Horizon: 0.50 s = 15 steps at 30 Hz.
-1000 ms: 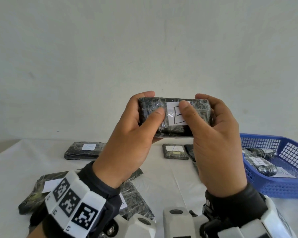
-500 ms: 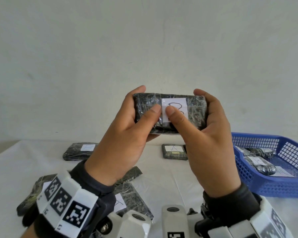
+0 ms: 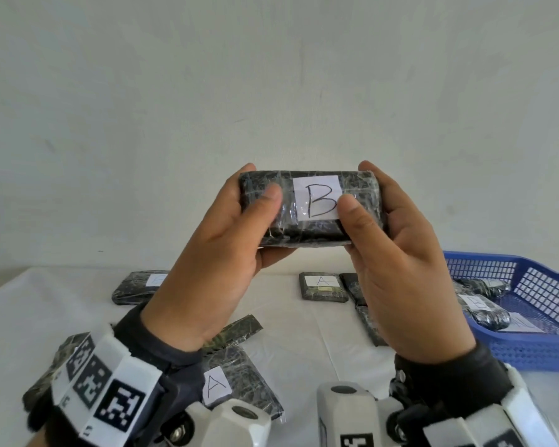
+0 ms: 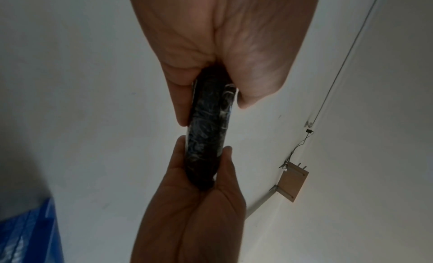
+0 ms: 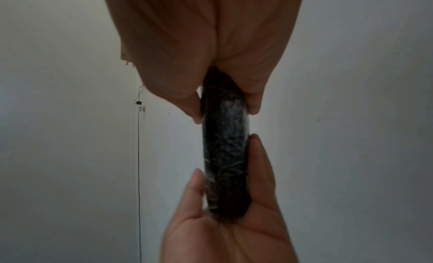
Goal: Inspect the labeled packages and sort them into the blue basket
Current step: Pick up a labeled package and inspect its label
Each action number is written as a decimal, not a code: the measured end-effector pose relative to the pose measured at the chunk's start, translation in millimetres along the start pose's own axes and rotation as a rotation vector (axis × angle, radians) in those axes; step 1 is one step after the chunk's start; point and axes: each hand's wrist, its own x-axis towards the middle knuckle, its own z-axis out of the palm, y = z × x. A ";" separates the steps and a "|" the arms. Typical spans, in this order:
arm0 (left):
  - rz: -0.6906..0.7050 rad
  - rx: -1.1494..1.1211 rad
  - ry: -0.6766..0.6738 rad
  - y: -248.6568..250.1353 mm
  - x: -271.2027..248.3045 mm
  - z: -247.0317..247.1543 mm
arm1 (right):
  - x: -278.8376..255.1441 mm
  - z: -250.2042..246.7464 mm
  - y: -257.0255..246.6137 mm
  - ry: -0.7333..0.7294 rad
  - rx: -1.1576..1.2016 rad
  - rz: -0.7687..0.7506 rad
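I am reading the B on my package.

My left hand (image 3: 213, 250) and right hand (image 3: 397, 269) each grip one end of the black package (image 3: 310, 208), up in front of a plain white wall. I think it goes next into the blue basket (image 3: 530, 346) to my right, on the white counter (image 3: 304, 333) where other packages wait.

Bare room (image 3: 271, 75) – plain wall, white-covered table (image 3: 304, 343), exposed wiring (image 4: 300, 143)
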 end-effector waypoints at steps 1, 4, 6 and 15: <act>0.000 -0.011 0.001 0.1 0.1 -0.1 | 0.2 -0.6 1.0 0.004 0.004 0.002; 0.002 -0.028 0.003 0.7 -0.1 -0.5 | 0.3 0.0 1.5 0.039 0.059 0.020; 0.011 -0.045 -0.003 0.8 -0.6 -0.1 | -0.1 0.0 -0.5 0.070 0.146 0.040; 0.020 -0.047 0.033 -0.6 -0.7 2.2 | 0.8 1.9 -0.8 0.124 0.208 0.066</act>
